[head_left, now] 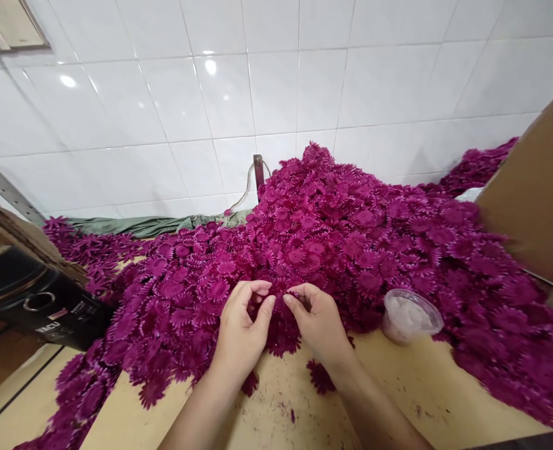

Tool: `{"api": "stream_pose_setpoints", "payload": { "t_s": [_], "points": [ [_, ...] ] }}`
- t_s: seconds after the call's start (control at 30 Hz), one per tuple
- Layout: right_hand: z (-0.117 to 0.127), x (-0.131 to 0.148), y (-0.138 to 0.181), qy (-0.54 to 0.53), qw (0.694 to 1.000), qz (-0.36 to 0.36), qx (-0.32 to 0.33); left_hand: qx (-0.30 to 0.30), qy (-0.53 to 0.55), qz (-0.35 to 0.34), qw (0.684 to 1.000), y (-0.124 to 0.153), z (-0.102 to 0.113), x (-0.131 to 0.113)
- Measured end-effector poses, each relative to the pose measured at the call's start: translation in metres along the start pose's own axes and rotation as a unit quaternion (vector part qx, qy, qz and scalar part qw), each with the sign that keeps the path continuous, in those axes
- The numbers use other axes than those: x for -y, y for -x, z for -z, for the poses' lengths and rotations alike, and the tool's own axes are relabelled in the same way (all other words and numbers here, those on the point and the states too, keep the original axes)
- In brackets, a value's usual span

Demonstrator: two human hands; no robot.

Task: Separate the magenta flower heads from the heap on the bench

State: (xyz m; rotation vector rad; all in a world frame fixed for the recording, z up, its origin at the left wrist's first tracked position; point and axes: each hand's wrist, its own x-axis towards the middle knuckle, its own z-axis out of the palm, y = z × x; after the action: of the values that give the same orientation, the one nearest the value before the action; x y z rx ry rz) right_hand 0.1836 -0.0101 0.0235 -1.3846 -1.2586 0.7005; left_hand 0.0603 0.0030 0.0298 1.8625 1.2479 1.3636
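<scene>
My left hand (243,319) is over the near edge of a heap of magenta artificial flowers (299,244). Its fingers are curled, with a small gap between thumb and index fingertip, and I see nothing in that gap. Close beside it, my right hand (317,319) pinches thumb against index finger. A small dark magenta flower piece (295,294) shows at that pinch, mostly covered by the fingers. Flat, fringed flower heads lie under and around both hands. One loose flower (320,377) rests on the tabletop (295,406) by my right wrist.
A clear plastic tub (411,317) with whitish contents stands right of my hands. At left is a black canister (46,303) beside cardboard (27,234). A brown cardboard panel (533,181) rises at right. White wall tiles (276,81) and green cloth (140,225) are behind.
</scene>
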Motion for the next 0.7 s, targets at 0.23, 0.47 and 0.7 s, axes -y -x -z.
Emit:
{"api": "stream_pose_setpoints", "payload": {
  "t_s": [0.23,0.47,0.7],
  "points": [
    [0.002,0.002,-0.003,-0.028,0.999,-0.030,0.007,0.104,0.043,0.025,0.993,-0.003,-0.008,-0.008],
    [0.003,-0.004,-0.001,-0.130,0.990,-0.021,0.049,0.087,-0.007,-0.006,0.996,-0.015,-0.010,-0.006],
    [0.008,-0.010,0.003,-0.140,0.988,-0.066,-0.005,0.162,-0.075,-0.082,0.980,-0.015,-0.011,-0.005]
  ]
}}
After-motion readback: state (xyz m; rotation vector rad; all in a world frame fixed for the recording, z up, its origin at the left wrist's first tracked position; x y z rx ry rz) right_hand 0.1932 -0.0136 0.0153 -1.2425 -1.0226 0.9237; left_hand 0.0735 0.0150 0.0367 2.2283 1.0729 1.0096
